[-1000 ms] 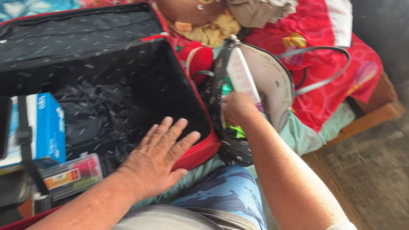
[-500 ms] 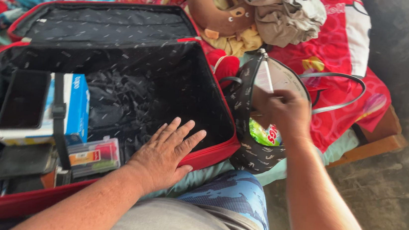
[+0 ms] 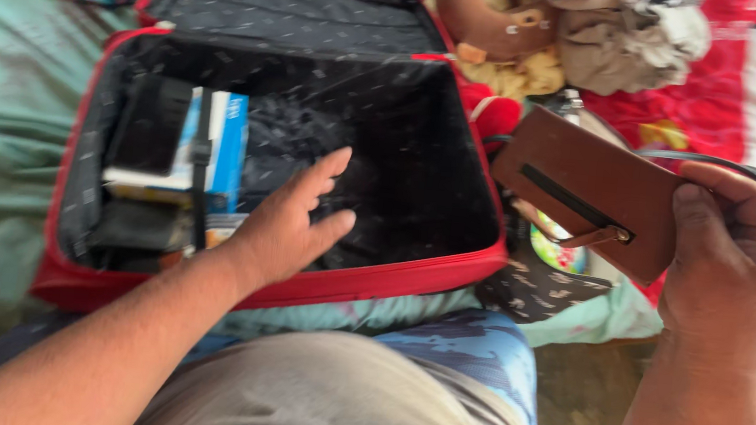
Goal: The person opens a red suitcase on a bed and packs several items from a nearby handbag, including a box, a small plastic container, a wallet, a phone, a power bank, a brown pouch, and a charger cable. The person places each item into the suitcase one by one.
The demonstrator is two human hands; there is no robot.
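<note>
Suitcase point(image 3: 446, 274): open on bed point(image 3: 0, 111).
Box point(image 3: 218, 146): inside, left end.
Wallet point(image 3: 588, 191): right of suitcase, above bag point(image 3: 537, 283).

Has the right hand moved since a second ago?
Yes. The right hand has come out of the dark bag beside the red suitcase, toward the person, and now holds a brown wallet.

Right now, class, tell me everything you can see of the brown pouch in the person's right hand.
The pouch is a flat brown rectangle that looks like leather. A dark zip runs slantwise across its face, with a brown pull tab at the lower end; the zip looks shut. It is held in the air, tilted, to the right of the open red suitcase and above a patterned bag. The right hand grips its right end, thumb on the face, fingers curled over the top edge. Nothing else touches it.
</note>
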